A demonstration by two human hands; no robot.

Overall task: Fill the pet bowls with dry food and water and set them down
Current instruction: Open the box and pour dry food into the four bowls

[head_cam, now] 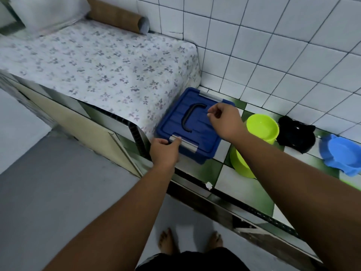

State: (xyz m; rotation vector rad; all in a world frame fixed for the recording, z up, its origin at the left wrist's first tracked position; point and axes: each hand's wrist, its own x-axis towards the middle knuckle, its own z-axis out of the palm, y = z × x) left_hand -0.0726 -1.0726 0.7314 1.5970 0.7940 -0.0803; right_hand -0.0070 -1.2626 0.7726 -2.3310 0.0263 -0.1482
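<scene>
Blue plastic box (204, 136), lid on, stands on the tiled desk (228, 182); it probably holds the dry food. Left grip (164, 151) pinches the box's near latch (183, 143), likely to unclip it. Right grip (222, 120) hovers over the box lid, fingers loosely curled and holding nothing, just short of the far latch (212, 96). To the right of the box: green bowl (262, 127), second green bowl (240, 165) partly hidden, black bowl (297, 133) and blue bowl (341, 153), all close for filling.

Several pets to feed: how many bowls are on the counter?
4. A lime bowl beside the blue box; a second lime bowl nearer, partly behind the right forearm; a black bowl further right; a blue bowl at the frame's edge.
</scene>
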